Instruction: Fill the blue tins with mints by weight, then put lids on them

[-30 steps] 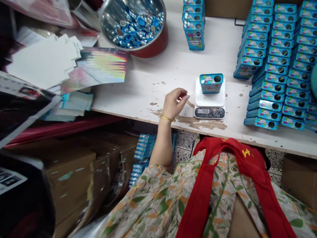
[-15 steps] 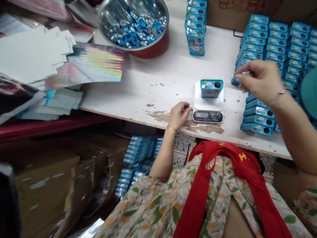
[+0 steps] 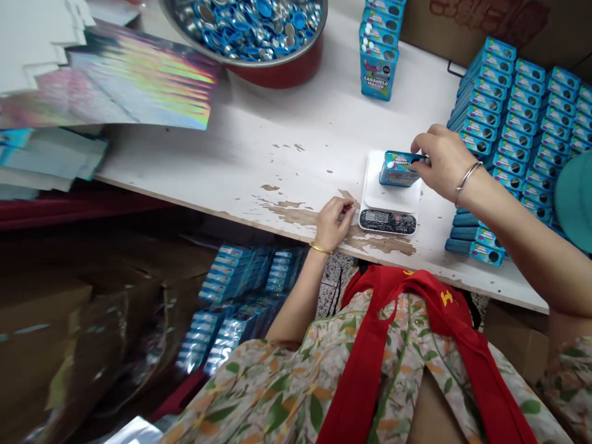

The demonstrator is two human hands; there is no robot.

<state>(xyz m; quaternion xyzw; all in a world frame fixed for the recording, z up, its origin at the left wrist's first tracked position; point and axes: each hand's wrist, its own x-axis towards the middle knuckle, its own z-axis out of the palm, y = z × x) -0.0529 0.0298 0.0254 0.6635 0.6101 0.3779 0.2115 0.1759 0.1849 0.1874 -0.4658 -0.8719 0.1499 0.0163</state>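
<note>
A blue candy tin (image 3: 398, 176) printed "Caramelo Macizo" stands upright on a white digital scale (image 3: 380, 203). A small white piece lies on the tin's top. My right hand (image 3: 441, 161) is at the tin's right end, thumb and fingers pinched over the round opening; whatever they hold there is too small and hidden to name. My left hand (image 3: 332, 222) rests loosely curled on the table, just left of the scale, with nothing visible in it.
Rows of blue tins (image 3: 483, 102) fill the right side, beside a teal round object (image 3: 576, 197). A short row of tins (image 3: 377, 77) stands at the back. A metal bowl (image 3: 277, 71) holds blue and silver caps. Card sheets (image 3: 152, 92) overhang at left. Packed tins (image 3: 226, 277) lie below.
My right hand has moved left and down from above the tin rows to the tin on the scale. My left hand stays by the scale. The camera view has shifted slightly.
</note>
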